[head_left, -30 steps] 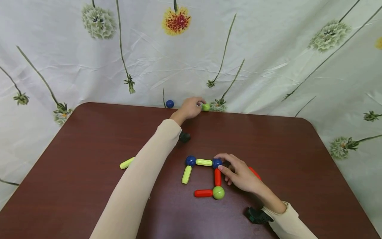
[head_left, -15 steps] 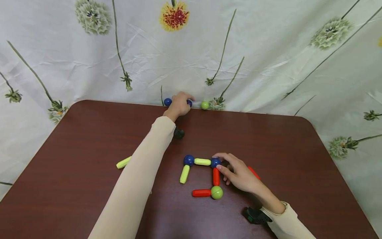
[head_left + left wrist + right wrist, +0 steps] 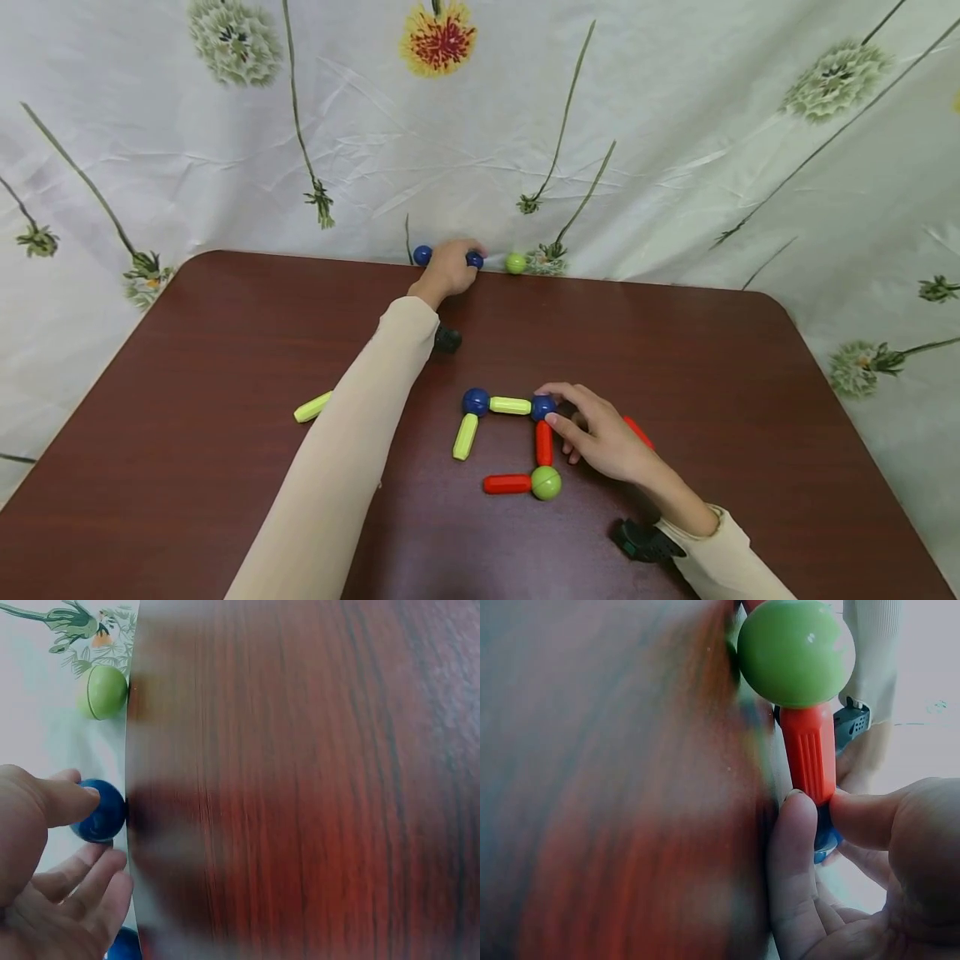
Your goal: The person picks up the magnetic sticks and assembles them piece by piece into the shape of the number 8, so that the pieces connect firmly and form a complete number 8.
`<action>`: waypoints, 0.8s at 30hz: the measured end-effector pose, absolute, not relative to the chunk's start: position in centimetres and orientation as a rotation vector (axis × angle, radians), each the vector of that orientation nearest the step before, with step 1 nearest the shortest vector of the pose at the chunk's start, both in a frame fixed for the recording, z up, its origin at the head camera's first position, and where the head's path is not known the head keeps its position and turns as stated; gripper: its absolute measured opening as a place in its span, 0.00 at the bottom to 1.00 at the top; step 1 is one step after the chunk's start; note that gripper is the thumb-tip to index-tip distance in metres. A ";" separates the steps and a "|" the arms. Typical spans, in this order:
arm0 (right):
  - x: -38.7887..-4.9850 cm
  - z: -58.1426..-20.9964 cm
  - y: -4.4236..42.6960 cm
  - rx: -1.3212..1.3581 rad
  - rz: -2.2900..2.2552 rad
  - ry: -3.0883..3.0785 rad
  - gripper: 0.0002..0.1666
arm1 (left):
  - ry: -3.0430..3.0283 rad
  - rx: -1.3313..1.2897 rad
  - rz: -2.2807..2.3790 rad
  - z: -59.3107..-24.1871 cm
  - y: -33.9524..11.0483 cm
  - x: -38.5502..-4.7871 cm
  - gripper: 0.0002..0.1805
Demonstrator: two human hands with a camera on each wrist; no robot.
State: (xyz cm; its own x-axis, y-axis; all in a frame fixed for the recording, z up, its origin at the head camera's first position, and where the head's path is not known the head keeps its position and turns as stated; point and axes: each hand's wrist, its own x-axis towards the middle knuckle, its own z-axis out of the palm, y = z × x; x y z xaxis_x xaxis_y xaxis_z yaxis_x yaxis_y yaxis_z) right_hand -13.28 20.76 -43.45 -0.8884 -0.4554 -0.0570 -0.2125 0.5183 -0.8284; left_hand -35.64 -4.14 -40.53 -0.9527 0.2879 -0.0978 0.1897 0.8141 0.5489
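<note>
At the table's far edge my left hand (image 3: 447, 271) grips a blue ball (image 3: 475, 260), thumb on one side and fingers on the other in the left wrist view (image 3: 100, 811). A second blue ball (image 3: 422, 255) lies just left of that hand, and a green ball (image 3: 515, 263) to its right. My right hand (image 3: 606, 433) pinches the blue ball (image 3: 543, 407) at a corner of joined pieces. From that corner a yellow-green stick (image 3: 510, 406) runs to another blue ball (image 3: 476, 402), and a red stick (image 3: 543, 443) runs to a green ball (image 3: 546, 482).
A yellow-green stick (image 3: 465, 437) and a red stick (image 3: 507, 484) extend from the joined pieces. Another yellow-green stick (image 3: 312, 407) lies partly behind my left sleeve. A red stick (image 3: 638, 432) shows behind my right hand. A flowered cloth (image 3: 675, 167) hangs beyond the table (image 3: 225, 350).
My left hand has moved left from beside the green ball at the far edge to the blue ball, which it now grips. My right hand stays on the corner ball.
</note>
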 end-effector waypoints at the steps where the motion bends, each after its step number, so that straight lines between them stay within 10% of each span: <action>1: -13.3 -43.4 20.8 -0.559 -1.305 2.498 0.19 | 2.820 0.384 0.844 -40.5 -4.1 -35.5 0.20; 24: -13.2 -43.4 20.5 -0.559 -1.283 2.515 0.20 | 2.718 0.888 1.086 -39.9 -7.8 -30.8 0.10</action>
